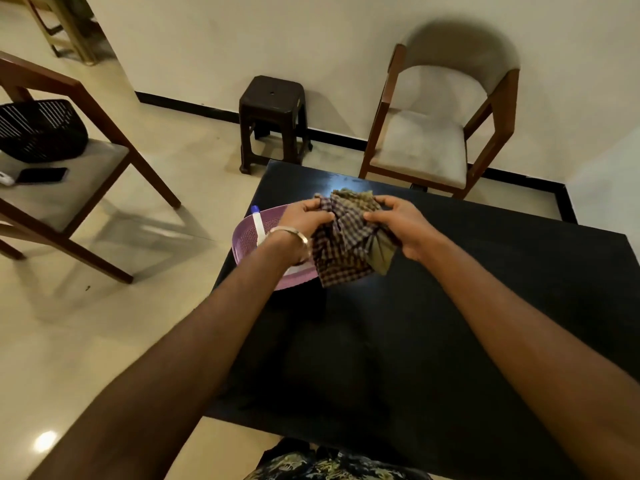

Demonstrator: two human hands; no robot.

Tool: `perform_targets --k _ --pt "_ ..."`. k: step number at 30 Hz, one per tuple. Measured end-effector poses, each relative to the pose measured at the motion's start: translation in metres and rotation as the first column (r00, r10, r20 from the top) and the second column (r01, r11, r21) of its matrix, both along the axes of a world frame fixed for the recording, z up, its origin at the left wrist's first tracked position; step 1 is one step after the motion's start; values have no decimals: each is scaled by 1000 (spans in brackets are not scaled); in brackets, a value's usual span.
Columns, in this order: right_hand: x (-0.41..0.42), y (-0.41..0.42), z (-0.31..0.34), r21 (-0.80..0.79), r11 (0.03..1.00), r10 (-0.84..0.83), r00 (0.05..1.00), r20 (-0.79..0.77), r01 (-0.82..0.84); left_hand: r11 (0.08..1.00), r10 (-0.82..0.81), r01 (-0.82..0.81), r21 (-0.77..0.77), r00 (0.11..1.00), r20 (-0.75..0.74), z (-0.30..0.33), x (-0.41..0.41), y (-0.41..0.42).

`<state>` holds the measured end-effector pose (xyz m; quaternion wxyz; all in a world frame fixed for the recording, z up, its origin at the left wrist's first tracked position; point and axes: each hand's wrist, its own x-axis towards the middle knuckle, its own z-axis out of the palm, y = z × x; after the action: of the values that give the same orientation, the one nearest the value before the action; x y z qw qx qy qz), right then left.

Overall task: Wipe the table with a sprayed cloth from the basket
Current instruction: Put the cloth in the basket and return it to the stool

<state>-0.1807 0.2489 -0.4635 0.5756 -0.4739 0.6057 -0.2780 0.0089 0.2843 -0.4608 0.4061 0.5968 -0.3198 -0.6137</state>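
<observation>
A checked purple and olive cloth [346, 244] hangs bunched above the black table [485, 306]. My left hand [304, 216] grips its left top edge and my right hand [398, 223] grips its right side. A bangle sits on my left wrist. Just left of the cloth, a lilac perforated basket [249, 237] rests on the table's left edge. Inside it lies a white spray bottle [258, 226] with a blue tip, partly hidden by my left wrist.
A cushioned wooden chair [429, 140] stands behind the table and a dark plastic stool [272, 116] is by the wall. At left, another chair [69, 188] carries a black mesh basket [38, 129] and a phone [43, 175].
</observation>
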Motion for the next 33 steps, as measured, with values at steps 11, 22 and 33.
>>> perform_targets --k 11,22,33 --pt "67 -54 23 -130 991 35 999 -19 -37 979 184 -168 -113 972 148 26 33 -55" --pt "77 -36 -46 28 978 208 955 -211 -207 967 198 -227 116 955 219 -51 18 -33" --pt "104 -39 -58 119 918 392 823 -412 -378 946 167 -219 241 961 219 -68 10 -33"
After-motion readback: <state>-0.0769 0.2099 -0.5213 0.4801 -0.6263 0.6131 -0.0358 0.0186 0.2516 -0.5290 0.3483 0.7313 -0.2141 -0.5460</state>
